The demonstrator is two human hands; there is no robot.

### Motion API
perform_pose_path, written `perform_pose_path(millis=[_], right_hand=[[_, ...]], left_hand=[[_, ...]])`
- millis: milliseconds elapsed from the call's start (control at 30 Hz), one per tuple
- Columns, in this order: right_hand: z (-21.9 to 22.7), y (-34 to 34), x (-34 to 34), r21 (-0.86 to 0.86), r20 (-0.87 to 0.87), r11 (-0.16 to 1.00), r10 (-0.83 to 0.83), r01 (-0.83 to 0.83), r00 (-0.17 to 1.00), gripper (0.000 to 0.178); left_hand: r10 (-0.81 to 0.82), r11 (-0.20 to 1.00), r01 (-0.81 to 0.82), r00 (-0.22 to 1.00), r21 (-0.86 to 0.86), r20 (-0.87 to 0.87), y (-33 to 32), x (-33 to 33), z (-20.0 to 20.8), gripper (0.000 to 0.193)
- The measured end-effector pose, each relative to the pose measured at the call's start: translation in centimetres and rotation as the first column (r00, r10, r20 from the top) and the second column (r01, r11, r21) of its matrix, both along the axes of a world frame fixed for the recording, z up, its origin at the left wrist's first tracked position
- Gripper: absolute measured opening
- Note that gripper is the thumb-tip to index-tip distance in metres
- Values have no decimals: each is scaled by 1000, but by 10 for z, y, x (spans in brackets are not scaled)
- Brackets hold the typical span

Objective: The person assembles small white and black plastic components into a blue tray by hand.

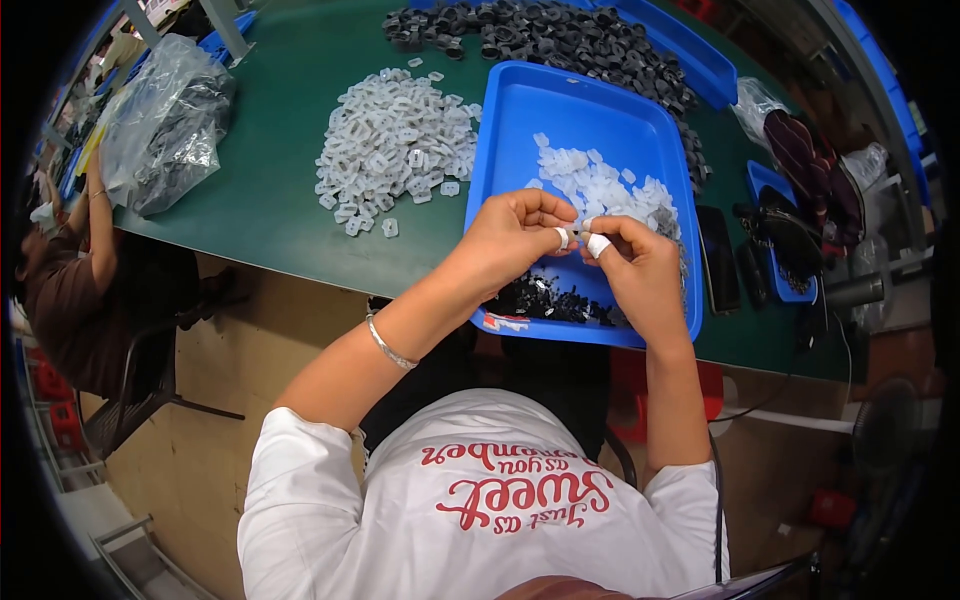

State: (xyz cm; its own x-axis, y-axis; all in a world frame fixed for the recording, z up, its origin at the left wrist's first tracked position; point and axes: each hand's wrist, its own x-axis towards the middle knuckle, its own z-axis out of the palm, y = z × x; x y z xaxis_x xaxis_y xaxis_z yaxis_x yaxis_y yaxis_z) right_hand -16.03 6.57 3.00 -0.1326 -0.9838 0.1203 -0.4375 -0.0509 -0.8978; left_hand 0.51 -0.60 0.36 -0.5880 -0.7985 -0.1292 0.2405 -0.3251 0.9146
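Note:
My left hand (512,232) and my right hand (644,272) meet above a blue tray (479,150), their fingertips pinched together. Between them is a tiny dark piece (576,232), too small and covered to identify. White wraps cover the thumb tips of both hands. Under and beyond the fingers, small translucent white plastic pieces (583,178) lie heaped in the tray. Tiny black parts (556,300) are scattered at its near end. Left of the tray, a large pile of flat white plastic pieces (388,150) rests on the green table (275,125).
Black ring-like parts (575,45) are heaped beyond the tray, beside another blue tray (700,62). On the right lie a dark phone (718,258) and a smaller blue tray (797,290). A clear plastic bag (170,130) stands far left, near another person (75,290).

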Motion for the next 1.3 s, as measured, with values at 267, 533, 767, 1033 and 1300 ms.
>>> perform_pose_path(millis=[267, 533, 767, 1033, 1300], right_hand=[[7, -7, 5, 80, 108, 997, -17, 9, 994, 21], [6, -7, 8, -52, -123, 997, 44, -51, 991, 12], [7, -6, 4, 80, 117, 996, 22, -32, 993, 11], [4, -7, 7, 93, 122, 996, -26, 15, 992, 10], [5, -6, 7, 92, 113, 996, -6, -5, 994, 12]], left_hand=[[39, 967, 12, 980, -256, 194, 6, 0, 2, 23], [38, 995, -34, 998, -90, 41, 4, 1, 3, 24], [35, 997, -27, 994, -74, 102, 6, 1, 8, 24], [20, 998, -14, 994, -55, 108, 4, 1, 5, 25], [36, 987, -17, 992, -158, 120, 3, 0, 2, 26]])
